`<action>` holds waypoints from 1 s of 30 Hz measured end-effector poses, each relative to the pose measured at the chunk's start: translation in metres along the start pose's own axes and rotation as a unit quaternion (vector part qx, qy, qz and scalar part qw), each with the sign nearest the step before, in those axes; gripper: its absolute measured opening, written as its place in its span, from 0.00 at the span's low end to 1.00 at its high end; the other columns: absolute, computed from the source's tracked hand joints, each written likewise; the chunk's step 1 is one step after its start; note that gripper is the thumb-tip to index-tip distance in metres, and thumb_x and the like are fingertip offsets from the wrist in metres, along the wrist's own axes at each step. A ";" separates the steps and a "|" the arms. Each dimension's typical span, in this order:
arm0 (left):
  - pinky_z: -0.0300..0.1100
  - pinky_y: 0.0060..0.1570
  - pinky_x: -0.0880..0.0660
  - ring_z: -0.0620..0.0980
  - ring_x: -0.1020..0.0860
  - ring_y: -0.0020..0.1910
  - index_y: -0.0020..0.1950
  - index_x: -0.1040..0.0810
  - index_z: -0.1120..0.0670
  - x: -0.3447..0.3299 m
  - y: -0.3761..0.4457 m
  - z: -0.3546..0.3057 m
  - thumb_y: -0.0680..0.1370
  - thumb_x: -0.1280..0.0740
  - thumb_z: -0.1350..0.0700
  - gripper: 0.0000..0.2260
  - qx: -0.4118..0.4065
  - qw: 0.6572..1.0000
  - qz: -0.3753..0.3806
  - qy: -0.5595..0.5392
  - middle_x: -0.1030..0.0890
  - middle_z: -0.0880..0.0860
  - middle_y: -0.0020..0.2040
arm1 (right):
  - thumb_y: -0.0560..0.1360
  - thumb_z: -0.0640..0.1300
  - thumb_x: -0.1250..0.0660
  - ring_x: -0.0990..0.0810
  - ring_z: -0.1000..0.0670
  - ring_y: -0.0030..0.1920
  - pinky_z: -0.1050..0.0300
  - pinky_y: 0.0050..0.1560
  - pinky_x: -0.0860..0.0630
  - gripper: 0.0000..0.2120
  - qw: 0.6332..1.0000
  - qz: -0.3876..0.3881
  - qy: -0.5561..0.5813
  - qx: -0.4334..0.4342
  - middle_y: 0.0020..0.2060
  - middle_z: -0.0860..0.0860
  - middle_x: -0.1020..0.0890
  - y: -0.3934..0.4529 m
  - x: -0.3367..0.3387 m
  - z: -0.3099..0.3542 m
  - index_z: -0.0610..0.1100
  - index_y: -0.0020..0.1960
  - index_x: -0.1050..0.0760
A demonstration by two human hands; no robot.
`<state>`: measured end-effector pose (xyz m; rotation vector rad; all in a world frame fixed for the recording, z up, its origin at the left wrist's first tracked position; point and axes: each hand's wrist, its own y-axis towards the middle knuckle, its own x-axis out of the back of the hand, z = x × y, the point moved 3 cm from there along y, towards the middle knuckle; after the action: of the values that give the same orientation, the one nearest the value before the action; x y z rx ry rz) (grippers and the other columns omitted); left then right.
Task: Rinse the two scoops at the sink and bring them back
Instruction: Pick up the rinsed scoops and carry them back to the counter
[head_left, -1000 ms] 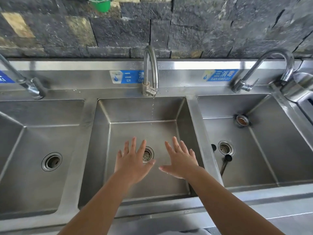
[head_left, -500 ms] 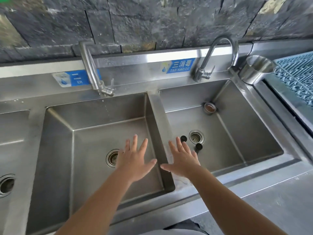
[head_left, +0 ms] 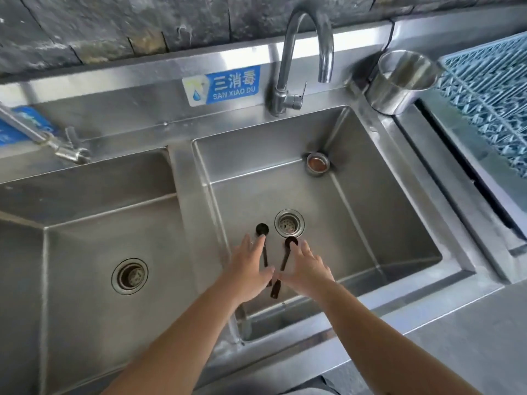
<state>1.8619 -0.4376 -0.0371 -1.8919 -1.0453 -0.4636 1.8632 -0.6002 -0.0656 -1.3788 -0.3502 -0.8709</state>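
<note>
Two dark long-handled scoops lie on the floor of the right-hand steel basin [head_left: 399, 223], just in front of its drain [head_left: 289, 223]. The left scoop [head_left: 262, 230] has its round bowl pointing away from me. The right scoop [head_left: 281, 266] lies beside it, its handle running toward the near wall. My left hand [head_left: 249, 266] hovers over the left scoop with fingers spread, empty. Over the right scoop my right hand [head_left: 306, 266] is likewise spread and holds nothing. Both hands hide parts of the handles.
A curved tap [head_left: 302, 52] stands behind this basin; no water runs from it. A small metal cup [head_left: 318, 163] sits in the basin's far corner. A steel pot [head_left: 399, 81] and a blue drying mat [head_left: 490, 104] are at the right. Another basin [head_left: 85, 238] lies left.
The view has swung right from the middle basin to the right one. Both open hands moved across the divider and now hang over the two scoops.
</note>
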 end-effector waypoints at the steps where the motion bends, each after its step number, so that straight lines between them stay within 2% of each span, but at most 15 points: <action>1: 0.54 0.74 0.49 0.58 0.52 0.78 0.79 0.55 0.47 -0.010 0.013 -0.002 0.79 0.41 0.44 0.34 0.010 1.000 0.012 -0.001 0.53 0.57 0.80 | 0.70 0.65 0.35 0.41 0.42 0.76 0.39 0.69 0.36 0.44 1.000 0.011 0.016 -0.015 0.79 0.52 0.47 0.011 -0.004 -0.007 0.53 0.78 0.50; 3: 0.54 0.73 0.45 0.59 0.47 0.77 0.79 0.54 0.49 -0.033 0.040 -0.005 0.79 0.41 0.46 0.33 0.036 0.998 0.044 -0.005 0.49 0.59 0.79 | 0.74 0.58 0.33 0.35 0.40 0.72 0.40 0.68 0.31 0.39 0.998 0.046 0.014 -0.032 0.75 0.47 0.40 0.035 -0.016 -0.023 0.49 0.77 0.47; 5: 0.54 0.71 0.40 0.60 0.42 0.75 0.79 0.51 0.51 -0.058 0.068 -0.002 0.78 0.40 0.48 0.33 0.083 0.993 0.078 -0.018 0.44 0.59 0.78 | 0.76 0.53 0.33 0.35 0.40 0.74 0.44 0.70 0.32 0.36 0.994 0.092 0.008 -0.056 0.76 0.43 0.39 0.064 -0.030 -0.040 0.44 0.77 0.46; 6: 0.54 0.70 0.37 0.61 0.40 0.74 0.78 0.49 0.51 -0.070 0.081 0.002 0.77 0.39 0.48 0.33 0.111 0.990 0.088 -0.024 0.42 0.59 0.77 | 0.76 0.52 0.33 0.34 0.40 0.73 0.46 0.70 0.32 0.34 0.992 0.104 0.020 -0.074 0.74 0.41 0.36 0.077 -0.037 -0.047 0.42 0.76 0.42; 7: 0.54 0.69 0.35 0.62 0.37 0.72 0.77 0.46 0.52 -0.080 0.093 0.007 0.76 0.38 0.49 0.32 0.138 0.986 0.092 -0.031 0.39 0.59 0.75 | 0.75 0.52 0.33 0.30 0.41 0.70 0.48 0.67 0.30 0.30 0.988 0.109 0.045 -0.096 0.70 0.42 0.30 0.089 -0.042 -0.053 0.43 0.73 0.35; 9: 0.56 0.65 0.32 0.63 0.32 0.67 0.73 0.39 0.53 -0.096 0.115 0.017 0.74 0.37 0.49 0.28 0.189 0.976 0.082 -0.065 0.32 0.59 0.69 | 0.72 0.51 0.31 0.23 0.43 0.58 0.52 0.55 0.26 0.19 0.977 0.116 0.123 -0.126 0.55 0.46 0.21 0.109 -0.053 -0.057 0.46 0.61 0.26; 10: 0.57 0.64 0.30 0.63 0.30 0.65 0.70 0.36 0.54 -0.102 0.125 0.022 0.72 0.37 0.49 0.27 0.211 0.971 0.066 -0.092 0.29 0.59 0.66 | 0.71 0.50 0.31 0.22 0.45 0.53 0.55 0.49 0.27 0.14 0.971 0.116 0.161 -0.131 0.48 0.48 0.20 0.119 -0.058 -0.055 0.47 0.55 0.24; 12: 0.56 0.60 0.27 0.63 0.27 0.60 0.63 0.32 0.57 -0.113 0.143 0.031 0.71 0.37 0.52 0.22 0.250 0.958 0.025 -0.139 0.26 0.61 0.60 | 0.70 0.48 0.33 0.22 0.47 0.45 0.57 0.44 0.29 0.12 0.961 0.111 0.207 -0.145 0.41 0.49 0.21 0.138 -0.067 -0.052 0.46 0.52 0.21; 14: 0.56 0.57 0.26 0.63 0.26 0.56 0.57 0.31 0.58 -0.121 0.158 0.040 0.71 0.37 0.55 0.16 0.277 0.949 -0.003 -0.153 0.26 0.61 0.57 | 0.71 0.47 0.33 0.24 0.46 0.42 0.57 0.43 0.30 0.10 0.949 0.099 0.242 -0.178 0.41 0.48 0.22 0.151 -0.079 -0.051 0.44 0.50 0.23; 18: 0.53 0.55 0.26 0.63 0.26 0.56 0.57 0.31 0.60 -0.133 0.184 0.056 0.74 0.38 0.58 0.13 0.296 0.946 -0.031 -0.127 0.27 0.62 0.57 | 0.70 0.48 0.32 0.19 0.42 0.50 0.56 0.43 0.29 0.07 0.936 0.070 0.265 -0.221 0.41 0.48 0.23 0.162 -0.106 -0.053 0.48 0.41 0.30; 20: 0.53 0.53 0.27 0.63 0.25 0.56 0.56 0.30 0.60 -0.137 0.193 0.062 0.75 0.37 0.58 0.11 0.306 0.943 -0.040 -0.122 0.26 0.62 0.57 | 0.70 0.49 0.32 0.19 0.41 0.51 0.56 0.44 0.28 0.07 0.936 0.060 0.260 -0.229 0.44 0.47 0.20 0.167 -0.112 -0.055 0.49 0.41 0.29; 22: 0.53 0.52 0.27 0.63 0.24 0.55 0.55 0.30 0.58 -0.139 0.198 0.068 0.76 0.36 0.57 0.10 0.316 0.940 -0.052 -0.113 0.25 0.60 0.56 | 0.71 0.49 0.32 0.19 0.42 0.50 0.56 0.44 0.28 0.05 0.936 0.065 0.261 -0.228 0.46 0.46 0.18 0.172 -0.113 -0.056 0.48 0.44 0.25; 24: 0.52 0.51 0.27 0.63 0.24 0.55 0.52 0.28 0.58 -0.140 0.202 0.074 0.75 0.36 0.56 0.08 0.312 0.943 -0.055 -0.104 0.24 0.60 0.54 | 0.71 0.50 0.31 0.22 0.43 0.45 0.57 0.44 0.29 0.06 0.935 0.075 0.268 -0.219 0.43 0.47 0.20 0.177 -0.113 -0.059 0.48 0.43 0.24; 28: 0.45 0.45 0.31 0.61 0.24 0.51 0.44 0.29 0.57 -0.134 0.203 0.075 0.75 0.36 0.59 0.03 0.295 0.944 -0.041 -0.141 0.21 0.60 0.49 | 0.74 0.47 0.32 0.25 0.44 0.43 0.58 0.43 0.31 0.13 0.941 0.083 0.270 -0.187 0.45 0.45 0.19 0.179 -0.103 -0.060 0.46 0.34 0.31; 30: 0.44 0.42 0.34 0.60 0.25 0.46 0.39 0.33 0.56 -0.124 0.198 0.071 0.75 0.36 0.60 0.08 0.284 0.943 -0.048 -0.167 0.24 0.58 0.44 | 0.74 0.46 0.33 0.21 0.41 0.44 0.55 0.44 0.26 0.14 0.945 0.075 0.276 -0.160 0.41 0.44 0.20 0.173 -0.088 -0.054 0.45 0.32 0.33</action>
<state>1.9455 -0.4846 -0.2617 -1.4247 -1.3264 0.1165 1.9141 -0.6304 -0.2577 -1.3655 0.3375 -1.1755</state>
